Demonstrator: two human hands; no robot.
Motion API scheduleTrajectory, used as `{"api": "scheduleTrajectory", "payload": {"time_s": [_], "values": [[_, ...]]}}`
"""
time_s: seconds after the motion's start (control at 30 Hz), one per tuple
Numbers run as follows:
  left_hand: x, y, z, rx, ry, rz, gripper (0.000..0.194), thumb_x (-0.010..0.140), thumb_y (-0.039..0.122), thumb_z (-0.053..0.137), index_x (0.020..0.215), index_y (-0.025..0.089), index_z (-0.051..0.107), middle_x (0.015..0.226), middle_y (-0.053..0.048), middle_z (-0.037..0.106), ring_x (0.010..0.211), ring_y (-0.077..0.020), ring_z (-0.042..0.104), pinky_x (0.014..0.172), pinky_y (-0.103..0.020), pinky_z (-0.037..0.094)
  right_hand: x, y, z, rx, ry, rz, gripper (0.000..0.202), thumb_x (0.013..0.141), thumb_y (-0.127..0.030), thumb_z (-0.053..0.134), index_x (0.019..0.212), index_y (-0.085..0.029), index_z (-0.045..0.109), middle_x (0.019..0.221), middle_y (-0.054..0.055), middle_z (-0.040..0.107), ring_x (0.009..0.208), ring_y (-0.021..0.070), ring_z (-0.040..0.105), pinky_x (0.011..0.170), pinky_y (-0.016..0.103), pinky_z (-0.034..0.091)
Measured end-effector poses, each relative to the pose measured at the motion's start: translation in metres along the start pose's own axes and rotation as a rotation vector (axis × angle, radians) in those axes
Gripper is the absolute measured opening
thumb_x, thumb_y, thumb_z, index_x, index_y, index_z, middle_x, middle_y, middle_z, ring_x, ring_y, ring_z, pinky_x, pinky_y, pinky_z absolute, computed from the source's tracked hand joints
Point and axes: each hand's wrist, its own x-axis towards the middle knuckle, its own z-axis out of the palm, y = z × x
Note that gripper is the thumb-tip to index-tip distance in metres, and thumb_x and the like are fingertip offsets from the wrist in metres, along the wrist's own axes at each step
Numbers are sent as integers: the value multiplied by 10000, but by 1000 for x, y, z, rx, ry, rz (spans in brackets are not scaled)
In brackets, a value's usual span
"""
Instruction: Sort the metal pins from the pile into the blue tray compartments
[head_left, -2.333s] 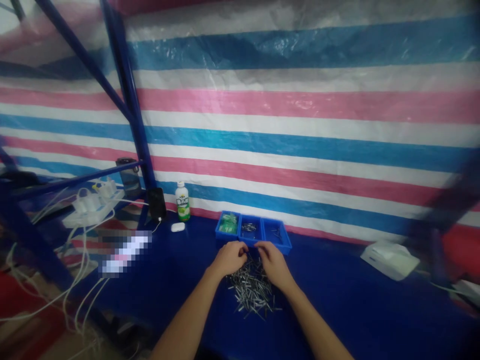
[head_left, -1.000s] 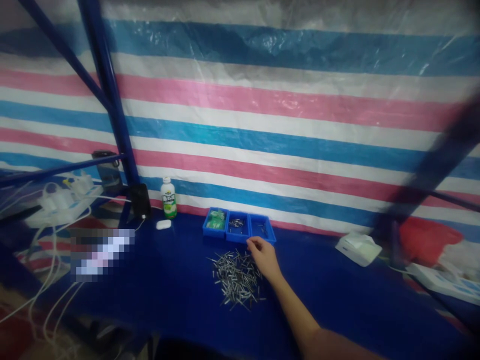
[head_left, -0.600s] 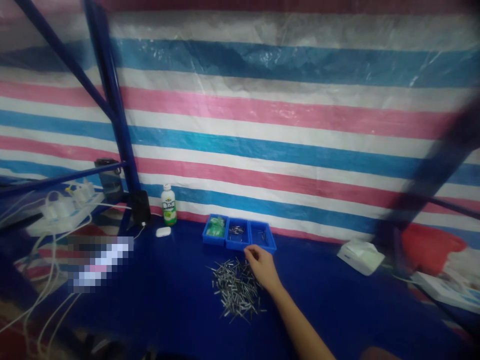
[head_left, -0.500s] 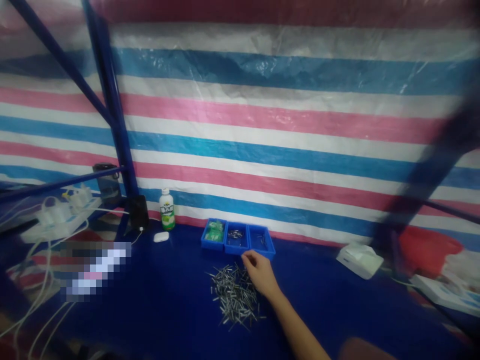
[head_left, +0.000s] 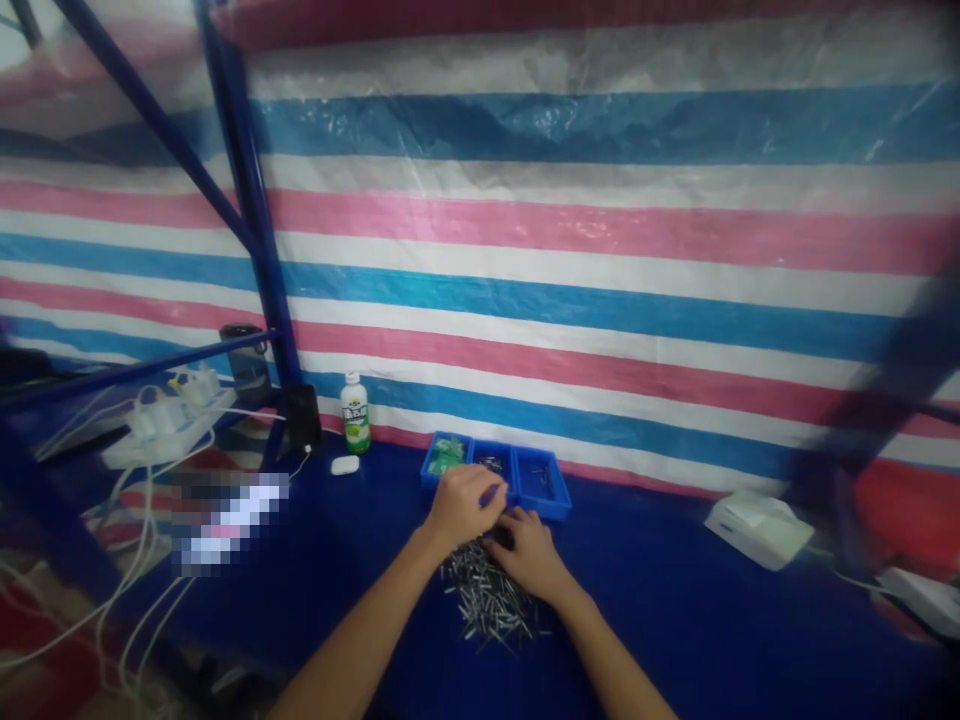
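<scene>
A heap of thin metal pins (head_left: 491, 605), like blind rivets, lies on the dark blue table. My left hand (head_left: 463, 507) hovers at the far side of the heap, in front of the middle blue tray (head_left: 512, 470), with its fingers curled together. Whatever it may hold is too small to make out. At the heap's upper right edge rests my right hand (head_left: 534, 555), thumb and fingers apart, no object visible between them. The left blue tray (head_left: 433, 478) contains green-and-white packets; metal pieces lie in the middle tray, and a few in the right blue tray (head_left: 553, 505).
A white-and-green bottle (head_left: 355, 415) and a small white case (head_left: 345, 465) stand left of the trays. Cables hang from a power strip (head_left: 169, 435) at far left. A tissue pack (head_left: 759, 528) lies at right. Behind hangs a striped sheet (head_left: 600, 300).
My left hand has come into view and reached over the heap toward the middle tray. My right hand has moved slightly nearer and its fingers have parted. The view has shifted a little left.
</scene>
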Motion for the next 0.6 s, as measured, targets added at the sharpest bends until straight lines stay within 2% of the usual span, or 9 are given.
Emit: {"api": "scheduleTrajectory", "payload": {"time_s": [0.07,0.13,0.37,0.6], "values": [[-8,-33,9,98,-74,-84,279,911,282,464,770,184,684,677,-45,620,671,-154,558,700,-278,436,0,-1,2,-11,-33,2,211,843,-378,614,988,-269,722,1044,80,656,986,278,544,779,353,383],[-19,-50,14,127,-141,-142,243,905,265,482,778,192,676,698,-26,633,662,-142,559,671,-256,420,1,-1,4,-7,-51,13,186,858,-350,592,970,-274,720,1047,69,652,988,268,540,776,347,367],[-34,-63,19,169,-301,-255,163,872,291,549,837,208,684,746,-2,659,681,-143,584,606,-242,370,3,1,6,7,-62,75,187,887,-283,539,953,-267,713,1007,39,664,976,234,542,783,324,353],[-38,-74,27,186,-421,-310,182,859,347,553,899,241,695,824,-13,690,735,-172,618,631,-251,398,5,6,11,-9,-24,74,180,880,-251,536,898,-260,715,963,37,675,929,231,558,766,312,365]]}}
